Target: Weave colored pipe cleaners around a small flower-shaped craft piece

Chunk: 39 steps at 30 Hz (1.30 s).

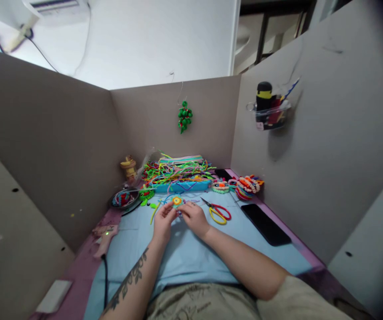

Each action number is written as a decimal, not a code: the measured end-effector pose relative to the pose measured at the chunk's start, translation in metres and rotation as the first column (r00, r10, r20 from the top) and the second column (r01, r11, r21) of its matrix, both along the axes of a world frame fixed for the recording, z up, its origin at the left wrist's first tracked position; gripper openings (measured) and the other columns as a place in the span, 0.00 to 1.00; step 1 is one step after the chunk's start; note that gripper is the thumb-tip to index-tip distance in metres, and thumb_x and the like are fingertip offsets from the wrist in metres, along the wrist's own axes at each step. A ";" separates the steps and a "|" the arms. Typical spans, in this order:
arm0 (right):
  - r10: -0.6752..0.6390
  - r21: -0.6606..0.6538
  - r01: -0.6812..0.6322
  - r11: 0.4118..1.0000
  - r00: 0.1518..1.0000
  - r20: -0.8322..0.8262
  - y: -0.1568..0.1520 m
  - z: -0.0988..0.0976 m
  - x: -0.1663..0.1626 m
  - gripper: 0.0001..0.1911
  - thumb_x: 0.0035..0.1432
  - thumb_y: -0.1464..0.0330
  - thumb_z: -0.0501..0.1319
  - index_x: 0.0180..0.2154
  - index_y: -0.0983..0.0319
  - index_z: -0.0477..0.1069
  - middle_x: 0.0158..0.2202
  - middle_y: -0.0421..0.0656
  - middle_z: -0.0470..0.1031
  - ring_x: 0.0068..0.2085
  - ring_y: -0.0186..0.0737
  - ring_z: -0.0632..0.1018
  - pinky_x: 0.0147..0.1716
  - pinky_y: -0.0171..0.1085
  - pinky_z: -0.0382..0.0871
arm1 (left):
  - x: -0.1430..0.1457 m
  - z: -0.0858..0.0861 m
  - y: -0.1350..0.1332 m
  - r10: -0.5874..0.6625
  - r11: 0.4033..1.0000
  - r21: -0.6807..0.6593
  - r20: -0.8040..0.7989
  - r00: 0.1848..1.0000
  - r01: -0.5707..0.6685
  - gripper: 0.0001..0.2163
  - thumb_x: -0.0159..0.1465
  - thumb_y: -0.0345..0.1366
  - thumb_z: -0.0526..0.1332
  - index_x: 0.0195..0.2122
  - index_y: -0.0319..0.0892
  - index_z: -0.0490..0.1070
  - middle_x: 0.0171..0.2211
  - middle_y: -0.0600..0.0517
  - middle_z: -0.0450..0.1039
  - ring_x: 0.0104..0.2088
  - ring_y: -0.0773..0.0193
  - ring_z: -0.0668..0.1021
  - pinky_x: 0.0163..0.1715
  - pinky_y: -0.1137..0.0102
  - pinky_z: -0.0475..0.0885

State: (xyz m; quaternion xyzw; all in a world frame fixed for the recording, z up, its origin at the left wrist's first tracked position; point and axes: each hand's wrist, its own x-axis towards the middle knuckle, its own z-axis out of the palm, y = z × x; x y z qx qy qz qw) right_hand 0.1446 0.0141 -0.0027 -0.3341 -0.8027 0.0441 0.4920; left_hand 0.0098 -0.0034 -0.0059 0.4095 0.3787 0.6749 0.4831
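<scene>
Between my two hands is a small round flower-like craft piece (177, 201), yellow and orange in the middle with a teal edge. My left hand (164, 218) pinches its left side. My right hand (194, 217) has its fingers closed on the right side, and the fingertips partly cover the piece. Just right of my right hand lie scissors (218, 212) with one red and one yellow handle, blades apart. Bright green bits and a yellow-green pipe cleaner (154, 214) lie left of my left hand.
Behind my hands, a blue tray (181, 186) bears a heap of coloured pipe cleaners (181, 171). A black phone (265, 224) lies right, a pink glue gun (106, 238) left with its cord. Finished crafts (247, 186) sit back right; a dark bowl (125, 205) stands left. Grey partitions enclose the table.
</scene>
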 end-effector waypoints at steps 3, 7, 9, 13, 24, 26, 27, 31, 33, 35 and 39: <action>-0.004 0.022 0.003 1.000 0.999 0.037 -0.001 0.000 0.000 0.12 0.56 0.75 0.53 0.36 0.59 0.74 0.31 0.44 0.73 0.35 0.39 0.72 0.37 0.36 0.65 | 0.000 -0.002 0.002 0.025 1.000 -0.011 -0.004 1.000 -0.025 0.20 0.45 0.37 0.70 0.39 0.38 0.72 0.33 0.49 0.74 0.32 0.65 0.76 0.34 0.70 0.72; 0.028 -0.008 -0.028 1.000 1.000 -0.004 -0.001 0.001 -0.001 0.11 0.56 0.75 0.53 0.35 0.60 0.73 0.32 0.44 0.74 0.37 0.39 0.72 0.39 0.36 0.64 | 0.000 -0.003 0.003 0.047 0.999 -0.027 0.000 0.999 -0.047 0.20 0.44 0.36 0.70 0.39 0.38 0.71 0.31 0.51 0.73 0.31 0.66 0.75 0.33 0.71 0.71; 0.020 -0.055 -0.023 0.998 0.998 -0.058 -0.002 0.001 -0.002 0.09 0.56 0.74 0.54 0.35 0.60 0.73 0.31 0.43 0.74 0.36 0.39 0.72 0.38 0.36 0.64 | -0.001 -0.003 0.004 0.054 0.998 -0.023 0.004 0.999 -0.054 0.21 0.44 0.36 0.70 0.39 0.38 0.71 0.31 0.51 0.74 0.31 0.66 0.76 0.33 0.70 0.71; -0.003 -0.189 -0.033 0.981 0.982 -0.188 -0.001 0.001 -0.005 0.05 0.53 0.72 0.57 0.31 0.61 0.72 0.29 0.42 0.73 0.32 0.37 0.72 0.33 0.35 0.64 | 0.000 -0.002 0.004 0.091 0.996 0.009 -0.010 0.996 -0.091 0.21 0.43 0.36 0.70 0.39 0.37 0.71 0.31 0.50 0.75 0.32 0.64 0.76 0.34 0.69 0.70; 0.010 -0.533 -0.267 0.803 0.900 -0.435 0.004 0.000 -0.010 0.04 0.46 0.69 0.59 0.24 0.64 0.69 0.21 0.38 0.70 0.24 0.32 0.70 0.25 0.31 0.63 | -0.001 -0.003 0.004 0.164 0.986 0.052 -0.119 0.979 -0.159 0.17 0.44 0.34 0.69 0.36 0.37 0.72 0.29 0.49 0.75 0.27 0.65 0.76 0.26 0.73 0.69; 0.026 -0.523 -0.258 0.813 0.912 -0.410 0.002 0.001 -0.010 0.04 0.47 0.69 0.58 0.24 0.63 0.68 0.20 0.37 0.69 0.24 0.32 0.69 0.25 0.30 0.61 | -0.001 -0.004 0.004 0.189 0.982 0.054 -0.150 0.970 -0.183 0.17 0.44 0.34 0.69 0.35 0.37 0.73 0.28 0.50 0.75 0.25 0.66 0.75 0.25 0.73 0.69; 0.034 -0.511 -0.247 0.823 0.920 -0.390 0.002 0.000 -0.010 0.05 0.48 0.69 0.58 0.23 0.63 0.68 0.20 0.37 0.68 0.23 0.31 0.68 0.24 0.30 0.61 | -0.002 -0.004 0.004 0.195 0.981 0.053 -0.164 0.967 -0.189 0.17 0.44 0.34 0.69 0.36 0.37 0.73 0.28 0.50 0.75 0.25 0.66 0.75 0.25 0.73 0.69; 0.046 -0.432 -0.183 0.883 0.950 -0.309 0.000 0.000 -0.011 0.06 0.49 0.70 0.57 0.23 0.63 0.67 0.21 0.37 0.67 0.24 0.31 0.67 0.25 0.30 0.59 | -0.002 -0.004 0.004 0.195 0.980 0.070 -0.184 0.964 -0.185 0.15 0.45 0.34 0.68 0.36 0.38 0.73 0.31 0.49 0.76 0.30 0.64 0.76 0.31 0.71 0.70; 0.043 -0.401 -0.161 0.902 0.957 -0.288 -0.001 0.001 -0.010 0.06 0.49 0.70 0.56 0.22 0.63 0.67 0.22 0.38 0.68 0.25 0.32 0.68 0.26 0.30 0.59 | -0.002 -0.003 0.003 0.192 0.981 0.069 -0.187 0.963 -0.182 0.15 0.46 0.34 0.68 0.36 0.38 0.73 0.31 0.49 0.76 0.30 0.64 0.76 0.32 0.71 0.70; 0.042 -0.393 -0.161 0.905 0.954 -0.295 0.000 0.002 -0.008 0.06 0.49 0.70 0.56 0.23 0.63 0.67 0.23 0.38 0.68 0.26 0.32 0.68 0.27 0.31 0.60 | -0.001 -0.001 0.001 0.182 0.983 0.059 -0.183 0.966 -0.174 0.16 0.46 0.35 0.68 0.37 0.37 0.73 0.30 0.49 0.76 0.29 0.65 0.76 0.30 0.72 0.70; 0.068 -0.431 -0.238 0.870 0.925 -0.373 0.001 0.002 -0.007 0.04 0.50 0.69 0.55 0.26 0.62 0.67 0.24 0.38 0.69 0.27 0.33 0.69 0.27 0.31 0.62 | -0.001 0.004 -0.002 0.158 0.987 0.044 -0.158 0.975 -0.153 0.18 0.47 0.39 0.67 0.38 0.37 0.73 0.32 0.47 0.75 0.29 0.64 0.76 0.27 0.72 0.70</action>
